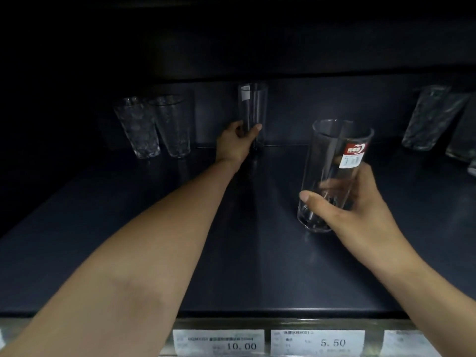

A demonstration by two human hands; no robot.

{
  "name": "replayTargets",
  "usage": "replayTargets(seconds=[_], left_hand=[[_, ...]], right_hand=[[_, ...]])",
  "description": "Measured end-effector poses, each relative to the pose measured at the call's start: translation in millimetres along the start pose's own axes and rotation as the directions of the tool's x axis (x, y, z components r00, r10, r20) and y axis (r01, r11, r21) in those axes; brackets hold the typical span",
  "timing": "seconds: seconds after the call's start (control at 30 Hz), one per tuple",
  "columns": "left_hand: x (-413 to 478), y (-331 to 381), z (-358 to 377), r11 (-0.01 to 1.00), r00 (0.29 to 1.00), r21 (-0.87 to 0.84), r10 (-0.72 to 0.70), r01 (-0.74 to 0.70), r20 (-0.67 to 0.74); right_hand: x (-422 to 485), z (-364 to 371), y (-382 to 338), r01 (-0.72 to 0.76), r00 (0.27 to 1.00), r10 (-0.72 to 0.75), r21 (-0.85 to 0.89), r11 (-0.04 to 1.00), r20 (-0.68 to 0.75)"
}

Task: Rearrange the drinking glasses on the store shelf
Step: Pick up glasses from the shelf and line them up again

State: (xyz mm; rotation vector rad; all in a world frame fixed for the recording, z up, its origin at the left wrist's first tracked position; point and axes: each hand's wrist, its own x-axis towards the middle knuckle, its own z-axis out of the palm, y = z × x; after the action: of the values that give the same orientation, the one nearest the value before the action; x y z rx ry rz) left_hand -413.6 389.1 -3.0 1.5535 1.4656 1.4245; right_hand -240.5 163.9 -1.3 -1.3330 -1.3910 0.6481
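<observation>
On the dark shelf (154, 228), the left hand (233, 144) grips a tall glass (252, 104) near the back edge while the right hand (353, 202) grips a labelled glass (334, 155) mid-shelf.

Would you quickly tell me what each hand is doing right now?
Left hand: grips the tall clear glass at the back of the shelf.
Right hand: grips the labelled tall glass near its base.

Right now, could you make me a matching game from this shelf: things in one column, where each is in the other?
1 glass with red sticker
2 other tall glass
3 patterned glasses
4 price tags

a shelf front edge
b back, in left hand
c back left, untouched
d nearer, in right hand

Pairs: 1-d, 2-b, 3-c, 4-a
</observation>
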Motion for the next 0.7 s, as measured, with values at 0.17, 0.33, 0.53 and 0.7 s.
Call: replayTargets(seconds=[0.17,0.33,0.53,0.7], left_hand=[[-1.4,0.3,-0.1,1.0,1.0,0.018,0.012,-0.012,0.026],[-3.1,1.1,-0.9,1.0,0.999,0.011,0.007,-0.007,0.034],[-2.7,-1.0,-2.9,0.999,1.0,-0.041,-0.019,0.019,0.012],[-1.7,-0.8,-2.5,0.999,1.0,-0.048,-0.024,0.024,0.008]], right_hand=[[-0.4,0.6,0.2,0.004,1.0,-0.004,-0.001,1.0,-0.008],[-1.6,-0.8,-1.9,-0.002,1.0,0.002,-0.008,1.0,-0.005],[-2.0,-0.4,-4.1,-0.008,1.0,0.008,-0.002,1.0,-0.001],[-2.7,-0.6,-5.9,-0.009,1.0,0.009,0.0,1.0,0.002]])
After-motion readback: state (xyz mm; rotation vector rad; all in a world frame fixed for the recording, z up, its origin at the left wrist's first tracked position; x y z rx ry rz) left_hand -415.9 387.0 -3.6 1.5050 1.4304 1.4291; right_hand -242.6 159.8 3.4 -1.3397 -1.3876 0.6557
